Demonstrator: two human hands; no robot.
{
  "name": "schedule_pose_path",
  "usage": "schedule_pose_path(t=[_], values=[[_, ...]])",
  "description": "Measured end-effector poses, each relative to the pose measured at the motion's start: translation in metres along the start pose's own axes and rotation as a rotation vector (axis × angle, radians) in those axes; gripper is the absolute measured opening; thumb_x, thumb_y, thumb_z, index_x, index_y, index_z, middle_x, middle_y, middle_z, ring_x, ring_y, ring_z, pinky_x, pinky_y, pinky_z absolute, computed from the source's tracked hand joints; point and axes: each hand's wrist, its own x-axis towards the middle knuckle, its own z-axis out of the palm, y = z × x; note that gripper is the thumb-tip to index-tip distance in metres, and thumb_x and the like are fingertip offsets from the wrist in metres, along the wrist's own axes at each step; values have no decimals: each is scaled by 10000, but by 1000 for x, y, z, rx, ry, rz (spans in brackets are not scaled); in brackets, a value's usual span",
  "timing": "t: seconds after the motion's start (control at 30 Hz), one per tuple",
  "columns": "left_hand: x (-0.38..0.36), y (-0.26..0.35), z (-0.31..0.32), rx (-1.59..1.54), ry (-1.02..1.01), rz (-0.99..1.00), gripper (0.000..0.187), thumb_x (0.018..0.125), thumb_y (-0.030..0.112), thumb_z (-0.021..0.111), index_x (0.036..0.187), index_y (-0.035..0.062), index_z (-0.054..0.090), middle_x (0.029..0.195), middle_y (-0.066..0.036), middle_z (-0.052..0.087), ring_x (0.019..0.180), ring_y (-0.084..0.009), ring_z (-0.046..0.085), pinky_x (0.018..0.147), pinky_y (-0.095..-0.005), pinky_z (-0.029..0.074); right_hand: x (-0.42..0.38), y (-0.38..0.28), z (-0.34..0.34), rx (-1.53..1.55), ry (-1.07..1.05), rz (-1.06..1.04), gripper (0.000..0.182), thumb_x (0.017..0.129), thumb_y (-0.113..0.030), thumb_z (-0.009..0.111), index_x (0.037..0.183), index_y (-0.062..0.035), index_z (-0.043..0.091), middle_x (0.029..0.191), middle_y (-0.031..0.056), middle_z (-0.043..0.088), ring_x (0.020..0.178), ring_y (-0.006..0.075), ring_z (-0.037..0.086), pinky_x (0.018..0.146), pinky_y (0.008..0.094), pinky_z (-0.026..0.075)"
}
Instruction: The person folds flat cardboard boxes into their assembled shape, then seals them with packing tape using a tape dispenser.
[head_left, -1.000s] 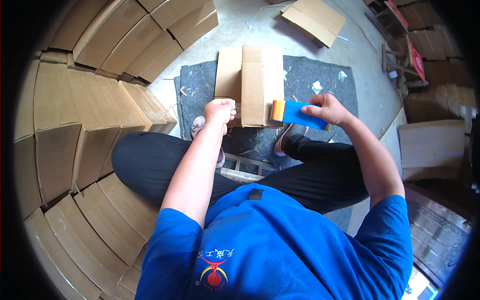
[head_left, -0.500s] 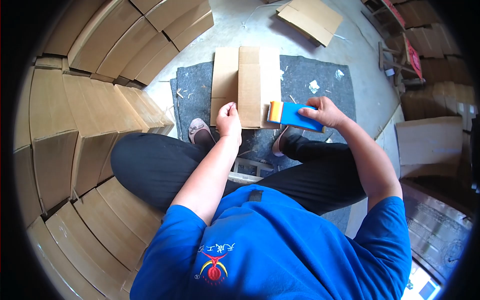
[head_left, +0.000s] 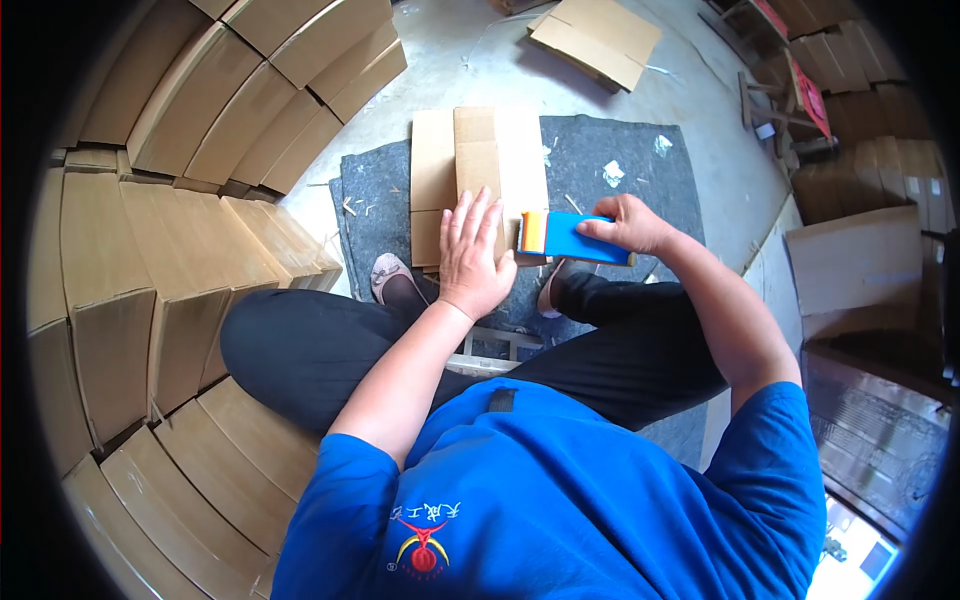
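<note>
A cardboard box (head_left: 476,150) rests on a dark mat in front of me, with a narrow raised middle part and flat cardboard on both sides. My left hand (head_left: 474,255) is open, palm down, its fingers extended over the near end of the raised part. In my right hand (head_left: 628,228) is a blue tape dispenser (head_left: 575,240) with an orange-yellow front end, gripped with the thumb on top. That front end points left, close to the box's near right corner. Any tape coming off it is too small to make out.
The dark grey mat (head_left: 625,140) has scraps on it. Stacked cartons (head_left: 115,235) line my left side. Flattened cardboard (head_left: 600,40) lies on the floor ahead. More cardboard (head_left: 860,262) and a wooden stand (head_left: 780,125) are at right. My feet flank the box's near end.
My left hand has gone from closed fingers beside the box's near edge to spread fingers on top of it. The right hand still holds the dispenser near the box; the view has shifted slightly.
</note>
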Motion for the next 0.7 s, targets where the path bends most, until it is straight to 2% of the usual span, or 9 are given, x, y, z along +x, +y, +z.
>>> schedule_pose_path(t=[0.07,0.1,0.13,0.23,0.37,0.5,0.7], values=[[7,12,-3,34,-204,-15,819,793,352,684,1482,58,353,1589,-150,245,1504,-314,136,1216,-529,58,-2,-4,-1,10,-2,12,600,807,-571,681,939,13,723,790,152,690,752,225,673,726,355,534],[10,14,-5,141,-313,-39,890,833,475,658,1520,45,293,1619,-135,189,1516,-294,100,1218,-514,40,-3,-5,0,15,-5,20,599,806,-570,682,947,11,725,797,155,693,755,228,675,729,357,535],[9,14,-2,140,-316,-36,890,833,475,658,1520,45,293,1619,-135,189,1516,-294,100,1218,-514,40,-3,-4,1,17,-3,24,599,806,-570,682,947,11,725,797,155,693,755,228,675,729,357,535],[3,12,9,284,-360,-95,994,866,619,581,1560,41,166,1639,-131,122,1525,-267,45,1216,-500,7,-2,-3,1,29,11,-12,595,806,-568,683,951,7,728,801,162,696,755,232,676,731,362,538],[9,12,14,330,-369,-122,963,894,673,483,1557,41,188,1642,-129,112,1525,-262,45,1214,-505,-2,-4,-10,2,1,24,1,602,802,-577,683,942,6,728,817,173,701,776,247,688,743,368,544],[1,17,13,354,-363,-113,950,901,650,501,1554,33,192,1641,-132,117,1525,-266,50,1210,-508,-16,2,-6,-1,-89,51,-43,624,790,-608,674,935,-4,731,846,187,707,797,271,703,755,369,556],[4,19,19,344,-345,-144,944,904,631,516,1552,27,190,1634,-148,136,1524,-270,58,1211,-515,4,-4,-9,-2,-46,43,-1,654,783,-620,676,962,8,723,860,194,707,813,277,704,772,380,558]])
